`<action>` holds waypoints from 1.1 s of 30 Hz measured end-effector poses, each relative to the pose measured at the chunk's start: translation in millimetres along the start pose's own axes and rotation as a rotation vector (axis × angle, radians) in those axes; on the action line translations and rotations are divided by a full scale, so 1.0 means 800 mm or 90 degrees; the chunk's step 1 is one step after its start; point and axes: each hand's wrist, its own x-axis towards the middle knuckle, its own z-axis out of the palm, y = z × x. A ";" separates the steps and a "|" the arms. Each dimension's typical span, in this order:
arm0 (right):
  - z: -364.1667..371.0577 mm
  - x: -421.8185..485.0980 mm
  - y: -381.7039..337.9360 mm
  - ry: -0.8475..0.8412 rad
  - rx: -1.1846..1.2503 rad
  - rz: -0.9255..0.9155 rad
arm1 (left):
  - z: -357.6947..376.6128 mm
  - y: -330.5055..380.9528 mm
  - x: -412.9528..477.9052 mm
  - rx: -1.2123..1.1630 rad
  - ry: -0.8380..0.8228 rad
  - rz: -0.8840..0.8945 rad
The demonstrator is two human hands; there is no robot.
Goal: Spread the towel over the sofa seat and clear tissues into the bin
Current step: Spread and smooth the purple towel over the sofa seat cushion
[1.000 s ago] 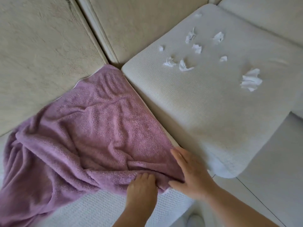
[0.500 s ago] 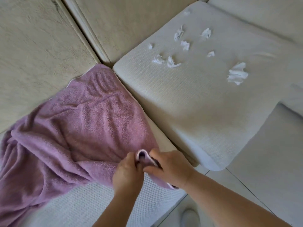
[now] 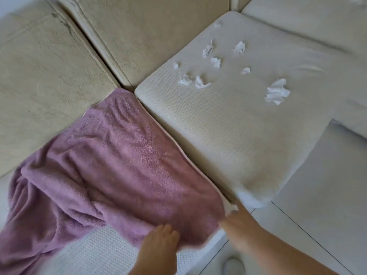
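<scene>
A purple towel lies over the left sofa seat, flat on its right half and bunched in folds at the left. My left hand rests on the towel's front edge, fingers curled into the cloth. Blurred by motion, my right hand is at the towel's front right corner and seems to pinch it. Several crumpled white tissues lie scattered on the right seat cushion, the biggest tissue furthest right. No bin is in view.
Cream backrest cushions rise behind both seats. A pale tiled floor lies to the right of the seats. Something rounded and grey, perhaps a slipper, shows on the floor by my right arm.
Both hands had pinched the towel's folded-over front corner together. Now the corner lies unfolded toward the seat's front right, and my hands have moved apart along the front edge.
</scene>
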 end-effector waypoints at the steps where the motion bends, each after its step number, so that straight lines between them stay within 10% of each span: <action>1: 0.016 -0.004 0.003 -0.087 -0.002 0.041 | 0.010 0.004 0.003 0.027 -0.053 -0.024; 7: 0.039 -0.008 -0.014 0.022 0.132 0.117 | 0.040 0.019 0.002 -0.092 -0.131 -0.153; 21: -0.017 0.042 -0.138 0.171 0.291 -0.081 | 0.027 -0.075 -0.057 -0.343 0.248 -0.422; 33: -0.009 0.135 -0.341 0.196 0.244 -0.123 | 0.046 -0.253 -0.139 -0.345 0.320 -0.474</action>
